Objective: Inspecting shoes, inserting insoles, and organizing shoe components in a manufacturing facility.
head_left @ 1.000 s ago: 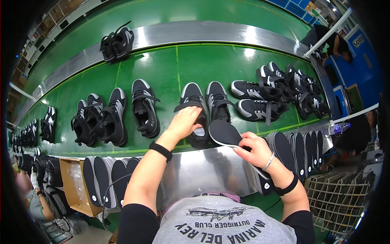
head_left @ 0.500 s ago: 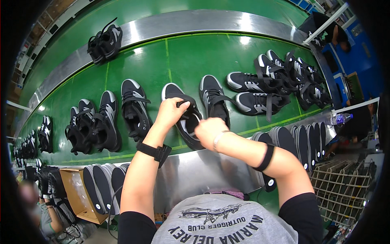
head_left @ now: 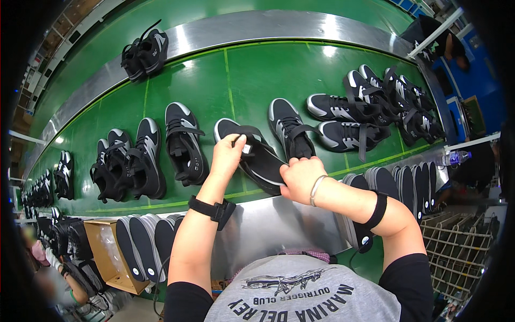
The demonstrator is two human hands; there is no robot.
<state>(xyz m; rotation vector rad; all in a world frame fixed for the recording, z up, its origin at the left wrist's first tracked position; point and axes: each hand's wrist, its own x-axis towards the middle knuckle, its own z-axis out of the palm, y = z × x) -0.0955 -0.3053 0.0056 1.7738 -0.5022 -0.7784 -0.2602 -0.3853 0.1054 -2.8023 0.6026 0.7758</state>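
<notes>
A black sneaker (head_left: 227, 127) with a silver toe cap lies in front of me on the green belt, toe pointing away. My left hand (head_left: 229, 155) pinches its tongue and draws it up, with a small white label showing beside the fingers. At the heel end, my right hand (head_left: 303, 181) has its fingers curled over the rim of the shoe opening. Between both hands the opening is pulled wide, its inside dark with a pale edge; the right fingertips are partly hidden. A matching sneaker (head_left: 285, 121) stands just right, its strap hanging loose.
More black sneakers (head_left: 140, 155) stand to the left, and a cluster of sneakers (head_left: 351, 137) lies right. Stacks of dark insoles (head_left: 380, 185) line the near edge on both sides. Near left is a cardboard box (head_left: 104, 252); at right, a wire basket (head_left: 456, 247). Another person (head_left: 64, 290) works far left.
My right hand has come out of the shoe opening and moved right to its heel-side rim. The opening is stretched wider. My left hand keeps hold of the tongue.
</notes>
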